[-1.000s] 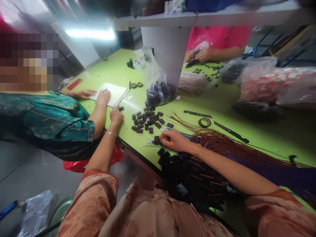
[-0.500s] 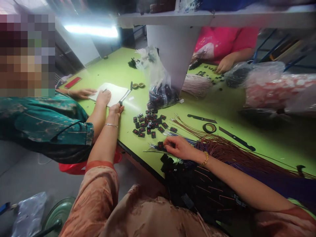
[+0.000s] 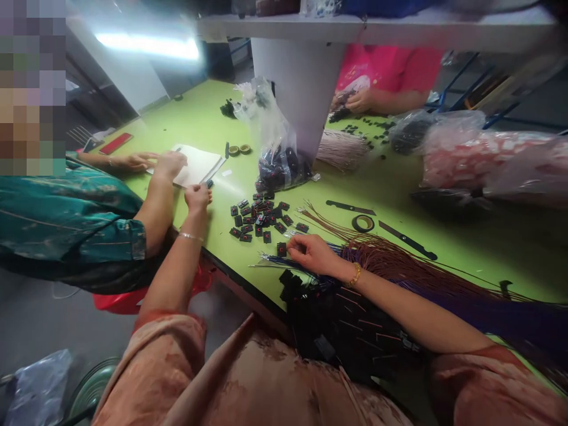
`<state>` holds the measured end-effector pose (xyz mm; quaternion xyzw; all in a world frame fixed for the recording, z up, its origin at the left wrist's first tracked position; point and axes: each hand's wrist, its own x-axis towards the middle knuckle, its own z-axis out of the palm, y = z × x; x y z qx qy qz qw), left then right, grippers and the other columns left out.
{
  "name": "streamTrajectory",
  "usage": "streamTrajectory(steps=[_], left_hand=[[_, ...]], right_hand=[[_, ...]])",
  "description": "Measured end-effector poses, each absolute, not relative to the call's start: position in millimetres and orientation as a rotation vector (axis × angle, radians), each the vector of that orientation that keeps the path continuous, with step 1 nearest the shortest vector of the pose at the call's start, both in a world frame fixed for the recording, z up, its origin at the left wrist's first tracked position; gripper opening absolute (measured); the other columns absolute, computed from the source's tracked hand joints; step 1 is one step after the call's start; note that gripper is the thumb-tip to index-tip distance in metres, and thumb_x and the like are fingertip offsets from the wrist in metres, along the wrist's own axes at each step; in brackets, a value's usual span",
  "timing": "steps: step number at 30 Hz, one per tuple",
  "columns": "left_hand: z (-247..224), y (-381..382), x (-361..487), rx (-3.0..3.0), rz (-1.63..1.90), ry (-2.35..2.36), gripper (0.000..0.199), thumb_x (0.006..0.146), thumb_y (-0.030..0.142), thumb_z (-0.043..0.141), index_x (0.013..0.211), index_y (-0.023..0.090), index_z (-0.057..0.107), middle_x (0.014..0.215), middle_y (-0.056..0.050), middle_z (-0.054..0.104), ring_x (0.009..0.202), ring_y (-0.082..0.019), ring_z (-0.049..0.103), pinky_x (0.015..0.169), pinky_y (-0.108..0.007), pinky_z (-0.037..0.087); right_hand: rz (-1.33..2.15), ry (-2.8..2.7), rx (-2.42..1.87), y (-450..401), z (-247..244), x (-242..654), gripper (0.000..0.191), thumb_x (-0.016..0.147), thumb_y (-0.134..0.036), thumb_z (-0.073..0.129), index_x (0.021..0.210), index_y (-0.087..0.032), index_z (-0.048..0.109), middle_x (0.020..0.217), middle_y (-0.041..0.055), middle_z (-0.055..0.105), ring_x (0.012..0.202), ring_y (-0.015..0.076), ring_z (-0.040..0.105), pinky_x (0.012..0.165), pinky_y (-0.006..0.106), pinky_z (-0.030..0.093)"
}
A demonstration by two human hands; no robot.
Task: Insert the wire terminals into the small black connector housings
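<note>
My left hand [image 3: 198,197] is closed at the table edge, beside the open notebook [image 3: 199,165]. A small dark piece [image 3: 210,183], probably a connector, shows at its fingertips, mostly hidden. My right hand [image 3: 313,253] pinches a black plastic connector [image 3: 281,249] with a red mark, low over the table. Blue wires [image 3: 273,258] with bare metal ends lie under and beside that hand. Just beyond it is a loose pile of black connectors [image 3: 261,219]. Brown wires [image 3: 373,254] run off to the right beneath and behind my right forearm.
A co-worker in a teal sleeve [image 3: 110,213] has both hands at the notebook. Across the table sits another in a pink shirt [image 3: 390,71]. Around lie a plastic bag [image 3: 284,165], a tape roll [image 3: 362,223], two dark blades [image 3: 408,239] and a black heap [image 3: 346,319].
The view has shifted slightly. My right hand has risen a little with its connector; my left hand has turned. The pink-shirted person's hand has moved left, and the teal-sleeved person's writing-side hand has shifted back.
</note>
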<state>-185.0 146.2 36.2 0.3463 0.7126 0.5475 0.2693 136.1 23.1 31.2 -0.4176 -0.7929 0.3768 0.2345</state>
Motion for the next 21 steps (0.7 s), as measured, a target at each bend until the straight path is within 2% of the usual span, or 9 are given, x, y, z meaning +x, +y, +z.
streamTrajectory(steps=[3,5,8,12,14,21], left_hand=[[38.8,84.6,-134.3,1.098,1.326,1.626,0.017,0.082,0.03,0.063,0.081,0.013,0.057,0.068,-0.001,0.06,0.055,-0.007,0.052,0.049,-0.019,0.041],[36.8,41.8,-94.2,1.13,1.087,1.362,0.025,0.075,0.035,0.07,0.088,0.014,0.064,0.074,-0.004,0.064,0.059,-0.01,0.057,0.049,-0.021,0.042],[27.2,-3.0,-47.5,0.988,1.034,1.126,0.036,0.067,0.036,0.076,0.096,0.017,0.065,0.079,-0.004,0.066,0.066,-0.013,0.061,0.051,-0.022,0.042],[11.9,-22.2,-30.7,0.81,1.17,1.104,0.036,0.065,0.036,0.078,0.093,0.017,0.064,0.071,-0.001,0.062,0.066,-0.012,0.06,0.051,-0.02,0.04],[8.0,-25.8,-35.6,0.809,1.163,1.112,0.035,0.065,0.035,0.078,0.092,0.017,0.065,0.071,-0.001,0.062,0.068,-0.012,0.06,0.053,-0.02,0.041],[10.0,-36.0,-45.0,0.835,1.086,1.148,0.036,0.067,0.036,0.077,0.095,0.017,0.067,0.074,-0.002,0.064,0.07,-0.011,0.06,0.058,-0.02,0.044]], right_hand=[[1.03,-2.114,-1.166,22.3,30.2,134.8,0.009,0.076,-0.018,0.052,0.071,-0.016,0.059,0.06,-0.0026,0.055,0.054,0.0075,0.041,0.055,0.021,0.029],[1.02,-2.077,-1.155,20.7,31.3,133.9,0.009,0.076,-0.019,0.053,0.072,-0.016,0.059,0.059,-0.0035,0.053,0.053,0.0072,0.04,0.054,0.021,0.03],[1.03,-2.081,-1.087,21.7,35.7,135.1,0.011,0.078,-0.023,0.054,0.071,-0.016,0.059,0.057,-0.0041,0.052,0.052,0.0074,0.04,0.053,0.02,0.03],[0.889,-2.024,-1.176,37.9,40.1,146.9,0.019,0.084,-0.027,0.05,0.077,-0.015,0.063,0.065,-0.0007,0.06,0.057,0.0093,0.045,0.056,0.021,0.033],[0.741,-2.043,-1.312,47.9,38.9,154.6,0.017,0.083,-0.025,0.052,0.078,-0.015,0.064,0.07,0.0015,0.064,0.061,0.0108,0.049,0.059,0.023,0.034],[0.489,-2.516,-1.515,49.6,27.1,157.3,0.012,0.08,-0.025,0.057,0.081,-0.018,0.067,0.085,0.0078,0.07,0.074,0.0177,0.057,0.061,0.026,0.032]])
